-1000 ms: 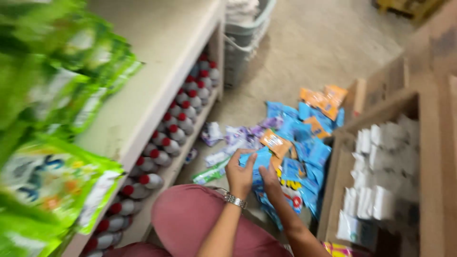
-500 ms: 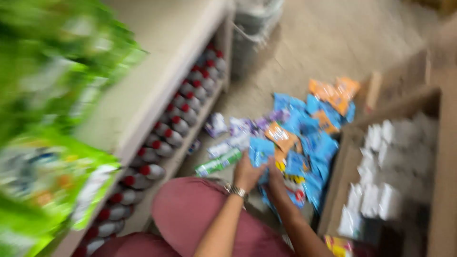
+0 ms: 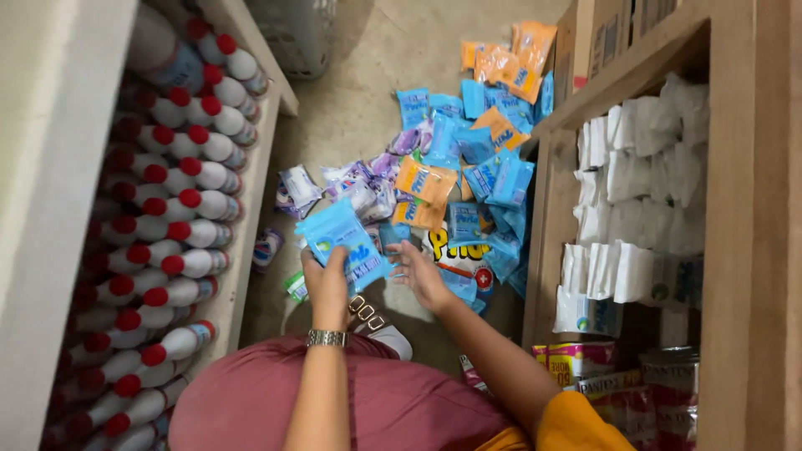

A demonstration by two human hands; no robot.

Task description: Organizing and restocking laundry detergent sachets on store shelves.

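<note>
My left hand holds up a light blue snack packet, thumb and fingers pinched on its lower edge. A metal watch sits on that wrist. My right hand hovers open just right of it, fingers spread, above a heap of small packets on the floor: blue, orange and purple ones. A larger white and yellow bag lies right under the right hand. My knee in dark red cloth fills the bottom of the view.
A low shelf on the left carries rows of white bottles with red caps. On the right a wooden shelf holds white packets and cans below. A cardboard box and a grey basket stand at the back.
The view has tilted down and sharpened. My left hand has lifted a blue packet off the heap; earlier both hands were low on the pile.
</note>
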